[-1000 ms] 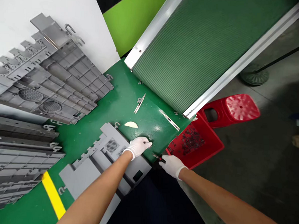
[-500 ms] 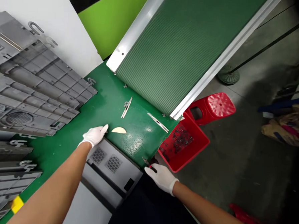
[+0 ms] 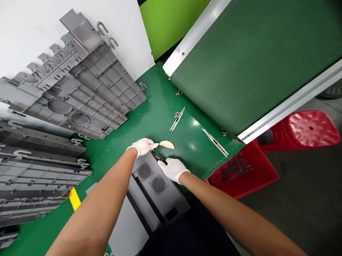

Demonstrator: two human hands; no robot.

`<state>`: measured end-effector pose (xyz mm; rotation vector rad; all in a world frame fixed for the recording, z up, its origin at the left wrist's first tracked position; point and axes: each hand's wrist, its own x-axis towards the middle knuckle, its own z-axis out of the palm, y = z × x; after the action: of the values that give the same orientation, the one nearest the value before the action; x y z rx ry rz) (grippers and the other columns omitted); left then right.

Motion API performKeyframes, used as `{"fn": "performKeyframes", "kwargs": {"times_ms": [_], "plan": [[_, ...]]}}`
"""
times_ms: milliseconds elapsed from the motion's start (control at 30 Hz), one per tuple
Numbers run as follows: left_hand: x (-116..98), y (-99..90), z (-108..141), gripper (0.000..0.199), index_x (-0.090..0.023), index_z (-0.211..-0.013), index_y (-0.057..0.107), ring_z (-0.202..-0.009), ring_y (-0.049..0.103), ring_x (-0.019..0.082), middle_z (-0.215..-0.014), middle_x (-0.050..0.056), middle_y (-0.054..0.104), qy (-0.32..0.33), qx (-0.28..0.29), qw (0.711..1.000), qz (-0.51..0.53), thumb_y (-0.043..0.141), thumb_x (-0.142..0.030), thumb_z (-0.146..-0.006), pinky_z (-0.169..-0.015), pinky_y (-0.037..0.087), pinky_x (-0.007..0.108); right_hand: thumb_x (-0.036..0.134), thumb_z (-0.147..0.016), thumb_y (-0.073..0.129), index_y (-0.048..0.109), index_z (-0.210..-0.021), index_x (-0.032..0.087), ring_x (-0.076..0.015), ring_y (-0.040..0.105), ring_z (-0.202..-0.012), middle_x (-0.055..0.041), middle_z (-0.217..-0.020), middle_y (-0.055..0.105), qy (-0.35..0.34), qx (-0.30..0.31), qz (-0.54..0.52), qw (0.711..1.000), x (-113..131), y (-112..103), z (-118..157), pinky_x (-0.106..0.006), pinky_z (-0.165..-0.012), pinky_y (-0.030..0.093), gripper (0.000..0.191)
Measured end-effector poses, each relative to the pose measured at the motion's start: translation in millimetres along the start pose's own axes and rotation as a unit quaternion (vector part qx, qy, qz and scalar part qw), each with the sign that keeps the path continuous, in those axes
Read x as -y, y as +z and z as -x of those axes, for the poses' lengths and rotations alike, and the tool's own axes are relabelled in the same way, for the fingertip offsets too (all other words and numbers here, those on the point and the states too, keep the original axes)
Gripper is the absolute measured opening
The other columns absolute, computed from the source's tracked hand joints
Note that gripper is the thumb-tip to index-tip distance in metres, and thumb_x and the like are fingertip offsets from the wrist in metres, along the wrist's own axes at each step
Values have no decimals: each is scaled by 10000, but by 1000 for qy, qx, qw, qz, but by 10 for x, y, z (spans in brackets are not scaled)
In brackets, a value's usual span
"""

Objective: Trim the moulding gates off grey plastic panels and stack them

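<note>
A grey plastic panel (image 3: pixel 170 195) with two mesh grilles lies in front of me on the green table. My left hand (image 3: pixel 145 146), in a white glove, is at its far corner with the fingers pressed together; what they pinch is too small to make out. In my gloved right hand (image 3: pixel 174 169) are red-handled pliers (image 3: pixel 160 159), their jaws at the panel's far edge near my left fingertips. Just beyond both hands lies a cream half-round piece (image 3: pixel 166 144). Two slim knives, one on the left (image 3: pixel 177 119) and one on the right (image 3: pixel 215 142), rest farther off.
Stacked grey panels (image 3: pixel 100 86) stand at the left. A green conveyor belt (image 3: pixel 259 54) with a metal rail fills the upper right. A red bin (image 3: pixel 259 173) of small dark pieces and a red stool (image 3: pixel 311 130) are beyond the table's right edge.
My right hand has brought the pliers from the panel's near right side up to its far edge, close to my left hand. The view has shifted left.
</note>
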<state>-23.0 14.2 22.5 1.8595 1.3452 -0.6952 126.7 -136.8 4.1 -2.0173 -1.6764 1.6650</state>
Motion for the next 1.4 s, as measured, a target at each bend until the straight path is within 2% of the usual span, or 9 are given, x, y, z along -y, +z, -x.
{"fn": "performKeyframes", "kwargs": {"times_ms": [133, 267, 333, 600, 733, 900, 1133, 1400], "plan": [[2, 35, 20, 532, -235, -790, 671, -740, 588, 203, -812, 33, 689, -6, 0, 1000, 10, 419, -703, -825, -700, 420, 317, 703, -904, 266, 687, -1020, 158, -314, 670, -977, -194, -1039, 722, -3, 6, 8, 1000, 65, 31, -134, -388, -841, 471, 699], [40, 91, 89, 553, -253, -876, 695, -933, 612, 259, -962, 51, 716, 23, -43, 999, -2, 335, -673, -884, -830, 422, 384, 714, -905, 252, 695, -980, 169, -299, 668, -977, -182, -1025, 727, -5, 5, 15, 1000, 84, 69, -181, -372, -859, 466, 705], [89, 109, 99, 583, -243, -901, 701, -959, 610, 262, -1026, 69, 710, 38, -51, 998, -3, 279, -645, -913, -839, 428, 389, 710, -911, 238, 693, -978, 165, -295, 663, -979, -182, -1024, 726, -5, 0, 20, 1000, 86, 89, -191, -370, -873, 458, 713], [247, 103, 11, 534, -205, -916, 729, -824, 625, 196, -964, 55, 727, 72, -37, 994, 77, 389, -616, -888, -761, 460, 281, 663, -952, 155, 669, -1031, 111, -303, 653, -954, -211, -1038, 709, -14, -15, 39, 999, 124, 153, -200, -399, -850, 449, 758], [243, 105, 10, 525, -184, -917, 731, -807, 621, 191, -954, 57, 727, 77, -44, 992, 91, 408, -596, -880, -762, 463, 278, 667, -949, 168, 673, -1019, 94, -323, 663, -931, -220, -955, 715, -14, -21, 61, 998, 105, 139, -228, -405, -847, 449, 767], [257, 103, 22, 531, -171, -896, 721, -781, 613, 187, -915, 56, 725, 76, -48, 991, 99, 423, -609, -869, -742, 459, 280, 674, -939, 242, 675, -972, 109, -339, 663, -955, -223, -947, 714, -22, -27, 82, 996, 79, 85, -241, -404, -861, 451, 713], [287, 116, 21, 510, -171, -928, 728, -783, 608, 183, -927, 58, 725, 90, -51, 989, 106, 430, -582, -876, -734, 455, 272, 655, -954, 110, 647, -1031, 131, -294, 660, -975, -188, -1050, 702, 9, -29, 78, 996, 238, 194, -168, -371, -842, 475, 754], [296, 117, 14, 506, -174, -927, 720, -764, 602, 180, -905, 52, 725, 90, -50, 990, 101, 432, -587, -877, -706, 446, 274, 679, -940, 116, 654, -1054, 139, -314, 656, -1002, -198, -1073, 691, 3, -13, 83, 996, 261, 65, -240, -405, -868, 472, 771]]}}
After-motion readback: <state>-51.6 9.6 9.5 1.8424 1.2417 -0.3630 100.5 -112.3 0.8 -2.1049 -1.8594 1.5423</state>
